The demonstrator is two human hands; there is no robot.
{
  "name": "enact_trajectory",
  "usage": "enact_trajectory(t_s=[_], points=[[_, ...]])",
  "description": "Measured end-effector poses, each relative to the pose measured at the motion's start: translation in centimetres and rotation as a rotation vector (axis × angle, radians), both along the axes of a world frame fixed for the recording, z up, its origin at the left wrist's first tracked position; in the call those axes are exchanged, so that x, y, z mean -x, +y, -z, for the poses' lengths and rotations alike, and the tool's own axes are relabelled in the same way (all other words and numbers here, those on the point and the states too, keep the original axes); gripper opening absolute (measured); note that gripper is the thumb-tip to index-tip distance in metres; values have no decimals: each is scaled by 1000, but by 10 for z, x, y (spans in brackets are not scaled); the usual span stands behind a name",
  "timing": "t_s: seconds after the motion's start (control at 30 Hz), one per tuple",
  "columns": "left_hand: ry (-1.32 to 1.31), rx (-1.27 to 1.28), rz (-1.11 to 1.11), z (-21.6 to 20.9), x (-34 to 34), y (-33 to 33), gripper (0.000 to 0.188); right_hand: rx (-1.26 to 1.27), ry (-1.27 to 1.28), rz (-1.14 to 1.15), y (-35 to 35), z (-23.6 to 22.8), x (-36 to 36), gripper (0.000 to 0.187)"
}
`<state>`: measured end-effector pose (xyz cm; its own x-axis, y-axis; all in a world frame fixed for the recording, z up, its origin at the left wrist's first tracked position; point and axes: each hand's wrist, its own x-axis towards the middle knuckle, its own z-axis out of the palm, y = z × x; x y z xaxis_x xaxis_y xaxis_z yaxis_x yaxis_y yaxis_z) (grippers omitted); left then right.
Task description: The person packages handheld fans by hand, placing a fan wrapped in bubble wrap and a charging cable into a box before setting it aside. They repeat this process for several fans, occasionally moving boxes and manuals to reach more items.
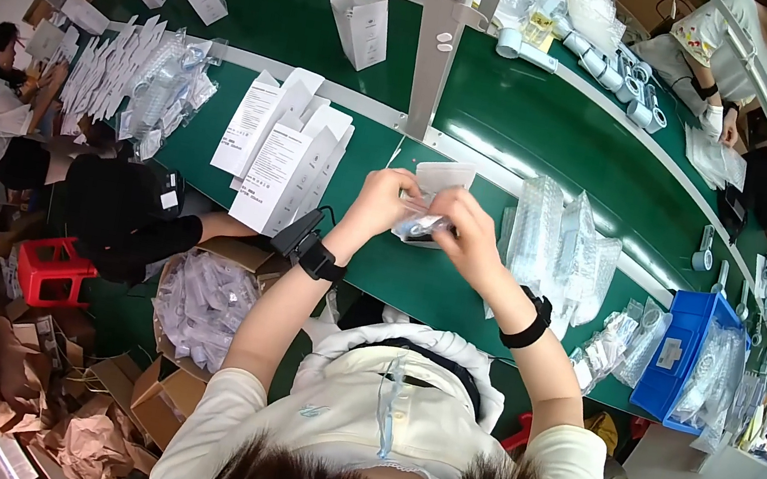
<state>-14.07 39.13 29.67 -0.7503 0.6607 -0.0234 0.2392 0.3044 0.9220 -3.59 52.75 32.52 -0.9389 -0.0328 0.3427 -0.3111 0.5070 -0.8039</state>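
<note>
Over the green bench, both my hands meet at a small white box (446, 176) whose upper part shows behind my fingers. My left hand (384, 202) has its fingers closed on a clear plastic bag (423, 224) at the box's near side. My right hand (470, 238) pinches the same bag from the right, fingers bent. Something small and dark-and-light shows through the plastic, too covered to name. Whether the bag is inside the box or in front of it, I cannot tell. To the left stand several white printed boxes (279, 166), close to my left wrist.
Bubble-wrap pouches (536, 235) lie right of my hands, with a blue bin (674, 354) beyond them. A metal post (433, 45) rises behind the box. Below the bench at left are a carton of plastic bags (205, 306) and a red stool (54, 271). Other people work at left and far right.
</note>
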Motion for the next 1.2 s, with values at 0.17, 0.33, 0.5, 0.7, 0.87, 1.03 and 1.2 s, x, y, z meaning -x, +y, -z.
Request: enact_trajectory(t_s=[0.17,0.33,0.5,0.7,0.87,1.03,1.2], points=[[50,27,42,3,2,7,12,-626,56,-79,7,2,1,28],[103,9,-54,6,-2,8,11,-929,18,-5,1,-3,-17,39],[136,-67,-149,14,-12,5,9,-863,92,-14,0,30,-27,62],[96,-155,-209,-8,-27,6,9,-382,144,279,18,27,-29,90],[-54,-391,-178,-45,-21,-2,39,378,-158,368,26,33,-4,93],[681,663,-336,-24,20,-112,79,885,71,750,39,15,86,98],[600,959,-107,2,27,-136,84,432,165,1296,72,66,188,106]])
